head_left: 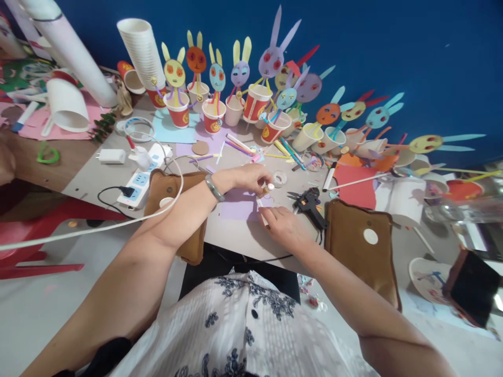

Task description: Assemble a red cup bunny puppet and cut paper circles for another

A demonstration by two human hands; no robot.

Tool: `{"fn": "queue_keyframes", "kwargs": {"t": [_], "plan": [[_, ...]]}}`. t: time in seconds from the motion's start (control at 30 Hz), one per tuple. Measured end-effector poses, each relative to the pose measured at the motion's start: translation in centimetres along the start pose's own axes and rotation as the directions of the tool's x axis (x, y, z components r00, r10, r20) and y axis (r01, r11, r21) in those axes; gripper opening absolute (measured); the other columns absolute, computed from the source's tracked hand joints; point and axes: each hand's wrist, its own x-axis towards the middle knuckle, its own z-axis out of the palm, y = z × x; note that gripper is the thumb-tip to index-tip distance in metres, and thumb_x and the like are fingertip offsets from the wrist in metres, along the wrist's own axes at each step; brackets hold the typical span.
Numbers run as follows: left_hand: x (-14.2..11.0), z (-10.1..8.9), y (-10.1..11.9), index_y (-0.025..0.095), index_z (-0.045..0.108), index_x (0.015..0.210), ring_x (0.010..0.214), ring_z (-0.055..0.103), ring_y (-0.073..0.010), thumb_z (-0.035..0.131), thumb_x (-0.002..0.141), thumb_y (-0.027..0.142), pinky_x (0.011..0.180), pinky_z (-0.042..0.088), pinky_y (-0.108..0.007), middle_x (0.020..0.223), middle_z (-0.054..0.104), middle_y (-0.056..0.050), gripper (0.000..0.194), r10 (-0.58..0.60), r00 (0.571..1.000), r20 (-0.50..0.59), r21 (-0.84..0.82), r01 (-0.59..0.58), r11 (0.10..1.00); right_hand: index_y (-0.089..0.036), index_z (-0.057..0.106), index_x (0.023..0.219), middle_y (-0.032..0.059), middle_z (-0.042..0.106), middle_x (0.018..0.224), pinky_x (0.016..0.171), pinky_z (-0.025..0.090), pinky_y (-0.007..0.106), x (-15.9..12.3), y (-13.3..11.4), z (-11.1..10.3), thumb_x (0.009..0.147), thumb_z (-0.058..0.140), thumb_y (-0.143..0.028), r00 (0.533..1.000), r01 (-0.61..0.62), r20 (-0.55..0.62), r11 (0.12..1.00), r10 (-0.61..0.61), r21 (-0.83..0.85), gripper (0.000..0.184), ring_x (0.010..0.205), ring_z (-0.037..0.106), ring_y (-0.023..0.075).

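Pinching one white stick [259,202] in right hand [282,226], left hand's [251,177] hold unclear, one glue gun [312,208], two brown pads [351,248]

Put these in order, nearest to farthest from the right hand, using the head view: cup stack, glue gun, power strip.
1. Glue gun: just right of the right hand.
2. Power strip: over on the left.
3. Cup stack: back left.

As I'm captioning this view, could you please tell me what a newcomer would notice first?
Probably the rabbits, lined up with their cups before the blue wall. Next come the tall cup stack at their left end and the black glue gun beside the right hand.
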Motion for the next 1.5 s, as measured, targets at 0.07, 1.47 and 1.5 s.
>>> {"fn": "queue_keyframes", "kwargs": {"t": [0.07, 1.47, 1.5], "plan": [[0.0, 0.0, 0.1, 0.016, 0.071, 0.081, 0.062, 0.056, -0.0116, 0.072, 0.067, 0.016, 0.061, 0.036, -0.025, 0.064, 0.063, 0.003, 0.014, 0.001, 1.0, 0.005, -0.009, -0.001, 1.0, -0.018, 0.066, 0.088, 0.0078, 0.071, 0.082, 0.072, 0.045, 0.033, -0.1, 0.2, -0.2, 0.096, 0.053, -0.005, 1.0, 0.014, -0.012, 1.0, -0.014, -0.015, 0.02, 0.069, 0.059, 0.0192], [-0.1, -0.1, 0.2, 0.014, 0.072, 0.083, 0.063, 0.057, -0.0105, 0.073, 0.07, 0.014, 0.061, 0.037, -0.024, 0.066, 0.063, 0.003, 0.012, -0.025, 0.999, 0.021, 0.016, 0.025, 1.0, -0.021, 0.07, 0.103, 0.0066, 0.079, 0.089, 0.053, 0.05, 0.026, -0.6, 5.4, -2.0, 0.099, 0.059, -0.035, 0.963, -0.254, 0.067, 0.795, 0.261, 0.552, 0.018, 0.059, 0.069, 0.0158], [-0.1, -0.1, 0.2, 0.014, 0.072, 0.083, 0.064, 0.057, -0.0105, 0.073, 0.071, 0.014, 0.061, 0.037, -0.024, 0.067, 0.063, 0.003, 0.013, -0.026, 0.999, 0.022, 0.023, 0.025, 0.999, -0.022, 0.07, 0.103, 0.0064, 0.079, 0.088, 0.053, 0.049, 0.026, -0.6, 5.5, -2.0, 0.099, 0.06, -0.036, 0.96, -0.263, 0.074, 0.788, 0.269, 0.557, 0.018, 0.058, 0.068, 0.0157]]}}
